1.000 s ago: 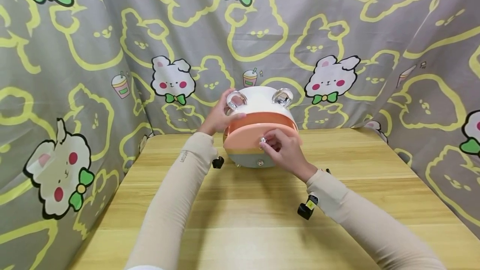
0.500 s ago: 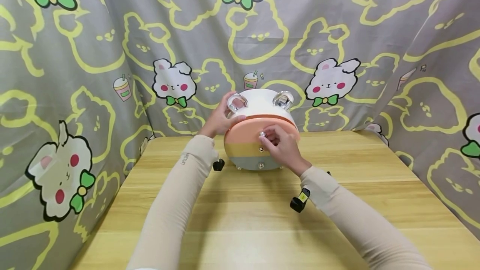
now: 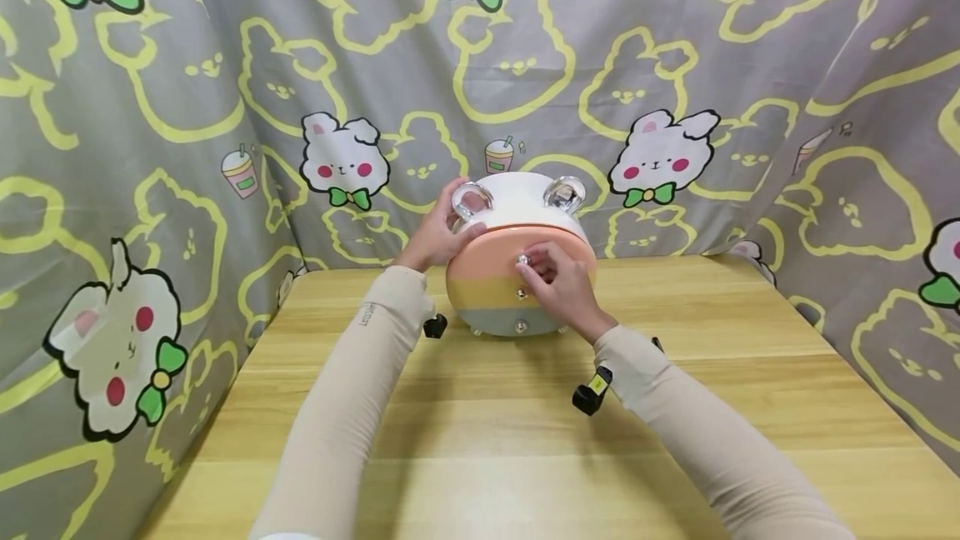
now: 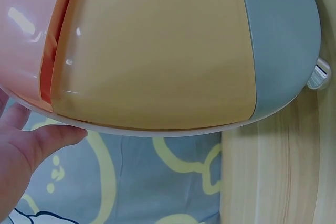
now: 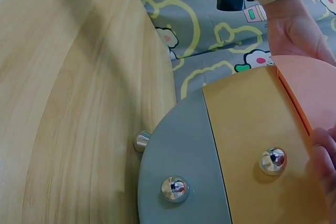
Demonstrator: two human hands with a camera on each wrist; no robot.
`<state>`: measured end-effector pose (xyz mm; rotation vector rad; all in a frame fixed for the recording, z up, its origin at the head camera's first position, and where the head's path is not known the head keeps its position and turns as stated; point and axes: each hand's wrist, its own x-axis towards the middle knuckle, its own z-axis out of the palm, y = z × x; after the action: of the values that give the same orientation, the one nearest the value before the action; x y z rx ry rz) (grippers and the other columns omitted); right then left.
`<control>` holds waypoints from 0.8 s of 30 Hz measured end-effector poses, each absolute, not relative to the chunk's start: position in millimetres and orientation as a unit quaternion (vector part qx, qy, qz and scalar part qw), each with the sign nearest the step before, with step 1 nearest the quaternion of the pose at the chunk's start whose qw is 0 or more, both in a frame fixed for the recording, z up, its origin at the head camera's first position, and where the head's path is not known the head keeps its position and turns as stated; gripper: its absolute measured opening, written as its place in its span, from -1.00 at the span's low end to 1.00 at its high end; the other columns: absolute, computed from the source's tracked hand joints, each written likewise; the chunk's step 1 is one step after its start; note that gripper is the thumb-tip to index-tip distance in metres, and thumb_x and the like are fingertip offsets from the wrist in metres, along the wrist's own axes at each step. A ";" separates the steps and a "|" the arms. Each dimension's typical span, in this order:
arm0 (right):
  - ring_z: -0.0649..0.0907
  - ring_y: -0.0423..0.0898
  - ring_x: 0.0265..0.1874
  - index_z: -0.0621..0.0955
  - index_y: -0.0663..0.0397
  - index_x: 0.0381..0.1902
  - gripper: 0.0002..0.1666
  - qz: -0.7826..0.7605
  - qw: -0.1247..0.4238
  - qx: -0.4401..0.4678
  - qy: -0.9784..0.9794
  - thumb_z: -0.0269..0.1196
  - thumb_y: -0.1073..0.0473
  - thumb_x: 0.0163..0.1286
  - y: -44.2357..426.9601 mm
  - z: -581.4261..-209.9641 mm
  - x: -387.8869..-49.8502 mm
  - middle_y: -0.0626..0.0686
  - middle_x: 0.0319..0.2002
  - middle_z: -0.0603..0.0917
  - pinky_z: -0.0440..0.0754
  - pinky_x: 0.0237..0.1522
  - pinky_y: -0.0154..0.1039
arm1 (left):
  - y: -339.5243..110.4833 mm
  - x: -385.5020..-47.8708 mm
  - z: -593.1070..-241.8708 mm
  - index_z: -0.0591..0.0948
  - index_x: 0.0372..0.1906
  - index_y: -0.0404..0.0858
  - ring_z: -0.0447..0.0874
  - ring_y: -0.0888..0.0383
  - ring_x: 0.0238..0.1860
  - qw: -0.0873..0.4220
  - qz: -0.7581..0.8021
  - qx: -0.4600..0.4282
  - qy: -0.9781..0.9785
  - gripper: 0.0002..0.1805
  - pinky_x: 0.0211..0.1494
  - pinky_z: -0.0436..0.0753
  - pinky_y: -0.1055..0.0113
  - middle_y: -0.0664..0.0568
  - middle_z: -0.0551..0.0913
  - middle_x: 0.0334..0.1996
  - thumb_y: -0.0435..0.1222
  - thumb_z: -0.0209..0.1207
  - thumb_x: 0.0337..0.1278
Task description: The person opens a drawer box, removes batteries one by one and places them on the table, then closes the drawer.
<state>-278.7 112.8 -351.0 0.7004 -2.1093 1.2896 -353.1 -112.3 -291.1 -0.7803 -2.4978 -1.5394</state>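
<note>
Head view: a drawer box (image 3: 519, 205) with a white shell stands upright near the far edge of the worktop (image 3: 480, 440). Its face is banded in a pink front (image 3: 483, 255), a yellow front (image 3: 476, 294) and a blue-grey front (image 3: 491, 321). The right hand (image 3: 566, 286) has its grip on the top knob (image 3: 523, 260), pinching it between thumb and fingers. The left hand (image 3: 437, 233) grips the box at its upper left side, thumb along the front edge and fingers behind.

A narrow orange strip (image 5: 295, 100) shows between the pink and yellow fronts in both wrist views. The right wrist view also shows the middle knob (image 5: 273, 161) and the bottom knob (image 5: 175, 189), both silver, and a silver foot (image 5: 142, 141) between the box and the worktop. Two silver ears (image 3: 566, 192) rise from the shell, the left one beside the left hand.

Beige sleeves (image 3: 337, 407) cover the forearms, and a black device (image 3: 588, 394) sits at each wrist. Behind everything hangs a grey curtain (image 3: 517, 48) printed with yellow outlines and white rabbits wearing green bows.
</note>
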 end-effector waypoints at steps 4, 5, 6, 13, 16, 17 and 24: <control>0.67 -0.14 -0.51 0.56 0.21 -0.14 -0.78 0.481 0.278 0.259 -0.790 0.33 0.28 0.30 112.4 -351.4 -280.0 0.07 -0.35 0.69 0.62 -0.48 -0.34 | -112.4 -352.9 -291.2 0.03 0.51 0.01 0.22 -0.08 0.40 0.052 -0.522 -0.263 -0.810 -0.09 0.42 0.18 0.22 -0.09 0.25 0.40 -0.22 0.30 0.17; 0.67 -0.14 -0.51 0.56 0.21 -0.14 -0.78 0.482 0.277 0.258 -0.790 0.32 0.27 0.30 112.0 -351.4 -280.4 0.07 -0.35 0.69 0.62 -0.48 -0.34 | -112.4 -352.9 -291.4 0.03 0.51 0.01 0.22 -0.08 0.40 0.050 -0.524 -0.263 -0.809 -0.10 0.42 0.18 0.22 -0.09 0.24 0.40 -0.22 0.29 0.18; 0.67 -0.13 -0.51 0.56 0.21 -0.14 -0.78 0.483 0.276 0.256 -0.791 0.32 0.27 0.30 111.6 -351.6 -280.8 0.07 -0.35 0.69 0.62 -0.48 -0.34 | -112.4 -352.9 -291.5 0.03 0.51 0.01 0.21 -0.08 0.40 0.049 -0.525 -0.264 -0.807 -0.11 0.42 0.17 0.22 -0.10 0.24 0.41 -0.22 0.28 0.19; 0.67 -0.09 -0.54 0.55 0.23 -0.12 -0.79 0.506 0.263 0.244 -0.784 0.29 0.27 0.33 109.3 -352.2 -283.5 0.10 -0.35 0.67 0.63 -0.52 -0.32 | -111.5 -353.1 -291.3 0.00 0.52 0.02 0.21 -0.08 0.40 0.046 -0.521 -0.262 -0.811 -0.05 0.43 0.17 0.15 -0.12 0.24 0.41 -0.19 0.32 0.15; 0.67 -0.08 -0.56 0.55 0.22 -0.12 -0.79 0.514 0.257 0.240 -0.782 0.29 0.27 0.34 109.4 -353.1 -284.7 0.09 -0.35 0.67 0.63 -0.54 -0.31 | -111.8 -352.9 -291.0 -0.01 0.52 0.01 0.21 -0.06 0.40 0.045 -0.518 -0.257 -0.815 0.00 0.43 0.17 0.16 -0.10 0.25 0.40 -0.19 0.36 0.09; 0.66 -0.08 -0.56 0.55 0.22 -0.11 -0.79 0.514 0.256 0.240 -0.783 0.29 0.27 0.34 109.5 -353.4 -285.2 0.09 -0.35 0.66 0.63 -0.54 -0.31 | -111.9 -352.7 -290.7 -0.01 0.52 0.01 0.21 -0.06 0.40 0.046 -0.517 -0.255 -0.816 0.02 0.42 0.18 0.15 -0.09 0.25 0.40 -0.19 0.38 0.06; 0.66 -0.04 -0.56 0.54 0.23 -0.10 -0.78 0.518 0.253 0.244 -0.780 0.28 0.26 0.35 110.4 -353.9 -287.0 0.11 -0.34 0.66 0.62 -0.55 -0.31 | -111.0 -351.4 -289.0 0.00 0.51 0.06 0.20 -0.07 0.40 0.042 -0.521 -0.249 -0.815 0.21 0.39 0.24 0.07 -0.05 0.28 0.39 -0.25 0.55 -0.24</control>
<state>-287.0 110.4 -353.9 0.6621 -2.1217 1.4077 -351.4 -111.0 -289.0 -0.7622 -2.4958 -1.5939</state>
